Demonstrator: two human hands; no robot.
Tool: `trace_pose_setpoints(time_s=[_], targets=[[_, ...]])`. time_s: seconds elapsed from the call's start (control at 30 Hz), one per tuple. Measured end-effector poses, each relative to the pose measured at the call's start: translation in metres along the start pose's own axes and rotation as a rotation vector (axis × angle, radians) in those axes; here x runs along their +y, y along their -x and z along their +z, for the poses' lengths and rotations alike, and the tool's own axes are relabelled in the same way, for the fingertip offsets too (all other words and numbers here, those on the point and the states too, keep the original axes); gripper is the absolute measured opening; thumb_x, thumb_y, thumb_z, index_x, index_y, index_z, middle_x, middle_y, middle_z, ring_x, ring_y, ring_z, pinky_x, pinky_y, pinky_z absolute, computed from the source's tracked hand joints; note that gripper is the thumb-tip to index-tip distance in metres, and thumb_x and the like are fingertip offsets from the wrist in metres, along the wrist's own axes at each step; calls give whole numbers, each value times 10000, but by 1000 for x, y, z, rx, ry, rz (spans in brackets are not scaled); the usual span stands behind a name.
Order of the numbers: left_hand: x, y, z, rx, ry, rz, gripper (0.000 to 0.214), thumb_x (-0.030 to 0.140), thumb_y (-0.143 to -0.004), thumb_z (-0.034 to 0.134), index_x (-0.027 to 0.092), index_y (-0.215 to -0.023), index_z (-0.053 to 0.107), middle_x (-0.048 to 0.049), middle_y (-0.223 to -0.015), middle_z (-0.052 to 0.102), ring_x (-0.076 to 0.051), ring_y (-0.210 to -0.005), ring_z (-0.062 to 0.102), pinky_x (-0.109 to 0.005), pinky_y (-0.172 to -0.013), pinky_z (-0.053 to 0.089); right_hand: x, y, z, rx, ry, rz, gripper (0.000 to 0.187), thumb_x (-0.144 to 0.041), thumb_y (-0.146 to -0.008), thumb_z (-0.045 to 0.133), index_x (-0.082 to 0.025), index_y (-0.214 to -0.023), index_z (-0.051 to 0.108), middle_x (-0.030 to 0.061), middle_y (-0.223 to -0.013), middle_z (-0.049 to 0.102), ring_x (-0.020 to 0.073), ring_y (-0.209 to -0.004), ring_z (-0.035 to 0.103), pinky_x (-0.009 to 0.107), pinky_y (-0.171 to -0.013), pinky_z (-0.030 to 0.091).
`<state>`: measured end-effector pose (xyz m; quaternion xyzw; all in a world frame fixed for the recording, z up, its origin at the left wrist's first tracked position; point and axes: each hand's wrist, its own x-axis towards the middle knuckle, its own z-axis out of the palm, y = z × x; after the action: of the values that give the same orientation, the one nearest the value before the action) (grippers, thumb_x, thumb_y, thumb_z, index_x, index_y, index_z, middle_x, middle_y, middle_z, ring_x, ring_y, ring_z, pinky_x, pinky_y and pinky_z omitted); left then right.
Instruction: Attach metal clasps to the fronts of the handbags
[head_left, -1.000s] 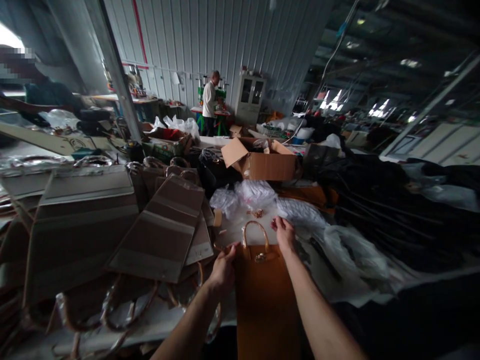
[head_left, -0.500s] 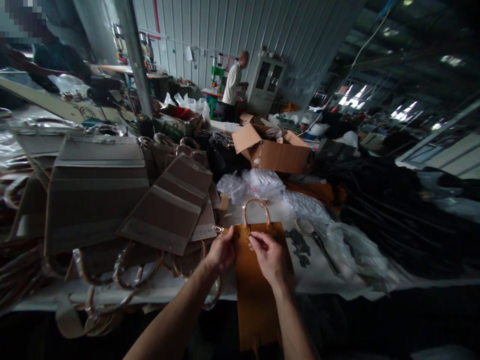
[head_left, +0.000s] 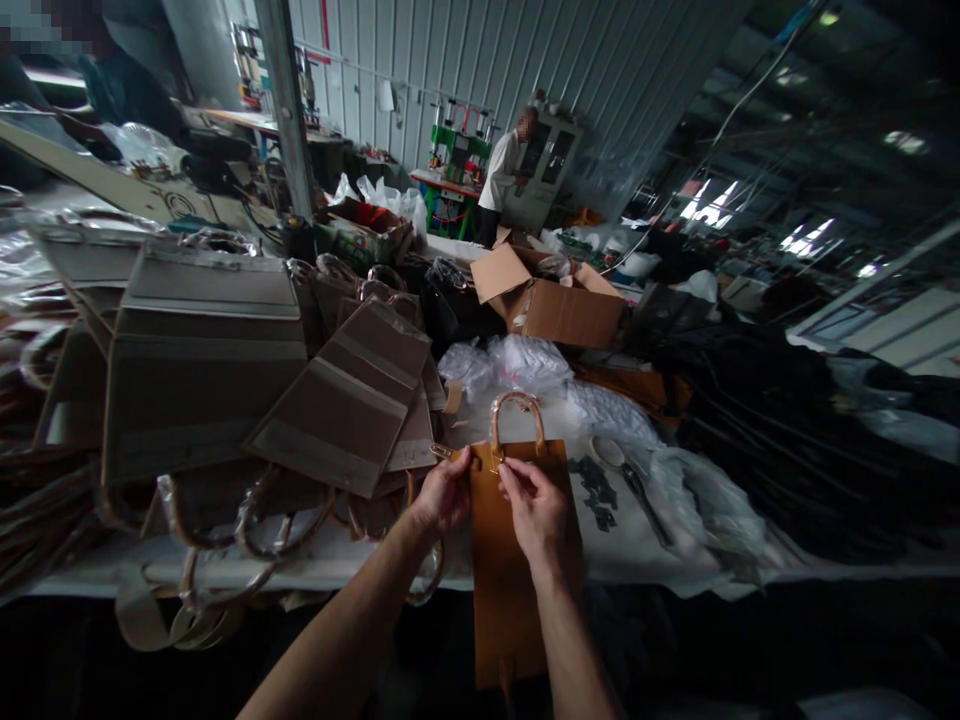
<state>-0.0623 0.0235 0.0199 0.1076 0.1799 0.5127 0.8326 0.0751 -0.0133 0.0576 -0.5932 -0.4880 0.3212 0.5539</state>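
Dim workshop, corrugated metal wall (head_left: 480, 60); pale cabinet (head_left: 551, 160), bright far windows (head_left: 705, 205)

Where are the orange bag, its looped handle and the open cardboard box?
orange bag (head_left: 501, 580): head view, on its flat front panel.
looped handle (head_left: 516, 397): head view, top of the arch.
open cardboard box (head_left: 574, 315): head view, on its front wall.

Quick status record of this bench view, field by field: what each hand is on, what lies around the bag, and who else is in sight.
left hand: grips the upper left edge of the orange bag
right hand: fingers pinched at the bag's top, by the handle base
bag handle: loop upright, pointing away from the person
left of bag: pile of brown bags, flat and overlapping
right of bag: scissors on the white table cover
behind: open cardboard box; clear plastic packets
other person: stands at the far green machine
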Motion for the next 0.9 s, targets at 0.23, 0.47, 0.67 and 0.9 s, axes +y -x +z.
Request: trace_pose_setpoints(time_s=[0.23, 0.47, 0.67, 0.9], targets=[[-5, -3, -3, -21, -19, 35, 299, 347, -886, 820, 107, -1043, 737, -123, -957, 790, -275, -967, 765, -393, -990, 602, -4, 4, -4, 7, -80, 65, 479, -555, -803, 812, -145, -1049, 773, 107, -886, 782, 229, -740, 741, 320, -670, 641], [-8, -3, -1, -40, -52, 33, 418, 415, -795, 904, 111, -1027, 734, -127, -960, 785, -287, -973, 758, -403, -963, 609, 3, 3, -7, 20, -78, 81, 495, -565, -793, 820, -150, -1059, 777, 116, -923, 782, 234, -759, 747, 326, -674, 642], [-9, -4, -3, 6, -72, 21, 411, 437, -761, 925, 133, -944, 717, -89, -832, 770, -265, -868, 767, -368, -870, 633, -5, 8, -8, 4, -45, 38, 478, -559, -819, 804, -148, -1061, 772, 122, -950, 782, 235, -775, 750, 333, -693, 648], [-6, 0, 3, 10, -93, 25, 460, 443, -715, 954, 148, -968, 709, -64, -827, 758, -245, -826, 758, -331, -807, 629, -1, 12, -8, 8, -47, 12, 469, -566, -829, 795, -158, -1060, 766, 120, -960, 782, 242, -790, 757, 354, -716, 659]])
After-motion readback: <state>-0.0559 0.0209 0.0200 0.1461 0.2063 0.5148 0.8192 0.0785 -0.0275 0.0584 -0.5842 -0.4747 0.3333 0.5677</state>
